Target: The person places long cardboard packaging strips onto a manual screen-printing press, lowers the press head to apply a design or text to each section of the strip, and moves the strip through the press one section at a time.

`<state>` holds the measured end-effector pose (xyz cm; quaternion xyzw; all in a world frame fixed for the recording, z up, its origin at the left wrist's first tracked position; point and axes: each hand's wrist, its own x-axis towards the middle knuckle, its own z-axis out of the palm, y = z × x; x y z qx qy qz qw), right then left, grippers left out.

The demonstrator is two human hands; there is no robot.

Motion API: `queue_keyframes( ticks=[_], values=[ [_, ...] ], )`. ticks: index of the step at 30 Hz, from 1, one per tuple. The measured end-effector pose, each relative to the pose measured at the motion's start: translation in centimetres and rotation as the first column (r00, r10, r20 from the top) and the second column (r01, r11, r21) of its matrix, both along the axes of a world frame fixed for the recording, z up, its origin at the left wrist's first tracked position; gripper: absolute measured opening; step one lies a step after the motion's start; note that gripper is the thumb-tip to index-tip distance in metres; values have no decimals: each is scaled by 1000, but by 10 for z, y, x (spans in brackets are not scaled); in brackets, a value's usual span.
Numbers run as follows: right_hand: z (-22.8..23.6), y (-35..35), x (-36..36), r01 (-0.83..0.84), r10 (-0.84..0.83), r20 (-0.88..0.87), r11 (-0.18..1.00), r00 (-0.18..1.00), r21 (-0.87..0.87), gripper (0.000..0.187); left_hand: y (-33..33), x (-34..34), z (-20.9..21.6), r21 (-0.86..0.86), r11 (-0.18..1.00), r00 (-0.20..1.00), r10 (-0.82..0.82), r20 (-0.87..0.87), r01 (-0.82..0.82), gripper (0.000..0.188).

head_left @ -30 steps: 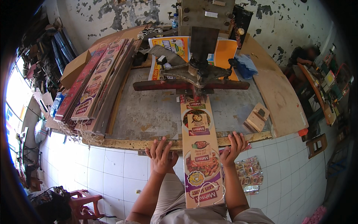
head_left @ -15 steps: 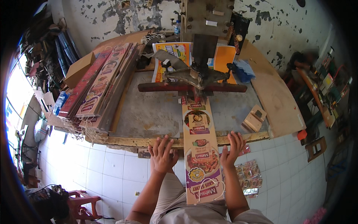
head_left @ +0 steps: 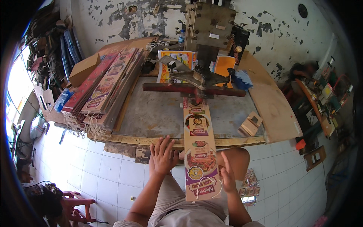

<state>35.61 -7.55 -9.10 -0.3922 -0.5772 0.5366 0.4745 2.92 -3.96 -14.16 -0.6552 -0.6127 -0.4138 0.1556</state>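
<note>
1. While stretching lengthwise as a long printed cardboard strip point(head_left: 199, 151), emerges from beneath the press point(head_left: 200, 79) and juts past the near edge of the table point(head_left: 151, 113).
2. Along the strip's right side, shows a right hand point(head_left: 228, 177) with index finger straight, other fingers bent; cannot tell whether gripping the strip.
3. To its left, near the table edge, shows a left hand point(head_left: 163, 156) with fingers extended, slightly parted, holding nothing visible.
4. Farther out, includes a wooden block point(head_left: 249, 125) at right, stacked printed boards point(head_left: 104, 87) at left.

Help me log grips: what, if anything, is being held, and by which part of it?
The left hand holds nothing. The right hand is at the right edge of the printed strip, toward its near end; whether it grips cannot be told.
</note>
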Motion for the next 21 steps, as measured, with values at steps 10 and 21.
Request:
queue_keyframes(
  ticks=[10,21],
  values=[
    [35,-15,-17,-102,67,-210,981,975,-163,83,-18,4,41,-50,998,997,-41,72,44,52],
    [33,65,-27,-170,147,-169,977,974,-129,75,17,-15,115,-168,911,925,-360,119,376,37]
  ],
)
